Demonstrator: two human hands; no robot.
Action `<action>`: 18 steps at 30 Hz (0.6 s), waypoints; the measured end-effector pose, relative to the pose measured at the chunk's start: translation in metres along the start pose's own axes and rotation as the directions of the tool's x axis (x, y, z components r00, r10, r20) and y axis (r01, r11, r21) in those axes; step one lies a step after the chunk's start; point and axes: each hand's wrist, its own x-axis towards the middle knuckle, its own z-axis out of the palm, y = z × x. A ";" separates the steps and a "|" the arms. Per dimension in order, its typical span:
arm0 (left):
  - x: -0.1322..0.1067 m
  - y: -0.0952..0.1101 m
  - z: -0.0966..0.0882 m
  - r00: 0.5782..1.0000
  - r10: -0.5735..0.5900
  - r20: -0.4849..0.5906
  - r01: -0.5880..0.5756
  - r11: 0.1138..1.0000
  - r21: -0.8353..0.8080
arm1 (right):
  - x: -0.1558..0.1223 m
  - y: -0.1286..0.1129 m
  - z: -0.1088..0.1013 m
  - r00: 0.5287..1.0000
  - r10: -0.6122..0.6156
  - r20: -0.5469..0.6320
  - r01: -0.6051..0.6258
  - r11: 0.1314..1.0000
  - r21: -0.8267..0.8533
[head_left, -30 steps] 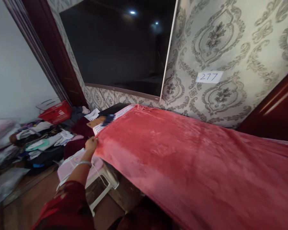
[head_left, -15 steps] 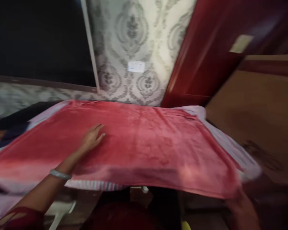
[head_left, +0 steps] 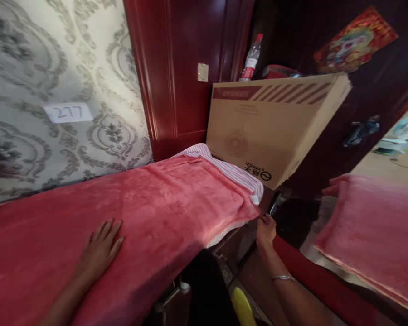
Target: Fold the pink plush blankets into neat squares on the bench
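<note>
A pinkish-red plush cloth lies spread over a long surface, with a striped cloth showing from beneath it at the right end. My left hand rests flat on the plush cloth, fingers stretched out. At the cloth's near right corner, my right hand is closed in a pinch, and the corner is drawn out to the fingertips. A thin silvery bracelet circles my right wrist.
A large cardboard box stands beyond the right end, a red-capped bottle behind its top edge. Another pink plush stack lies at the right. Patterned wallpaper with a "277" paper label backs the surface. Something yellow is low down.
My view has swung to the right, bringing the whole box and the other pink stack into sight. My right hand stays at the cloth's near right corner; my left hand stays flat on it.
</note>
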 end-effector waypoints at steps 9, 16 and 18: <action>0.004 -0.005 -0.001 1.000 0.009 -0.004 -0.008 1.000 0.015 | 0.069 -0.094 0.062 0.930 -0.190 0.315 0.275 0.928 -0.251; 0.001 -0.008 0.001 1.000 -0.008 -0.005 0.008 1.000 0.012 | 0.106 -0.121 0.112 0.862 -0.096 0.499 0.359 0.810 -0.464; 0.000 -0.010 0.002 1.000 -0.004 -0.006 0.004 1.000 0.012 | 0.111 -0.121 0.114 0.865 -0.075 0.496 0.367 0.769 -0.523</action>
